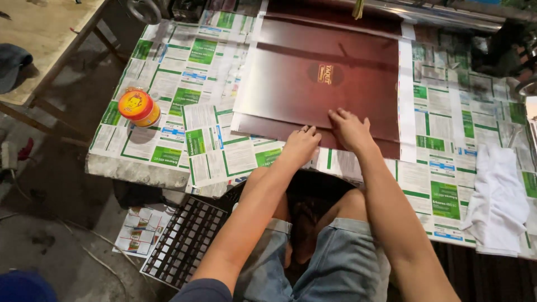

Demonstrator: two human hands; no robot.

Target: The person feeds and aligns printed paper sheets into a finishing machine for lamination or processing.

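A large dark red glossy sheet with a gold oval emblem lies flat on a table covered in green-and-white printed paper. My left hand, a ring on one finger, presses palm down on the sheet's near edge. My right hand lies flat beside it on the same near edge, fingers spread. Both hands hold nothing; they press on the sheet.
A round yellow-and-orange tin stands at the table's left. A white cloth lies at the right edge. A black plastic grid and printed leaflets lie on the floor at left. A wooden bench stands far left.
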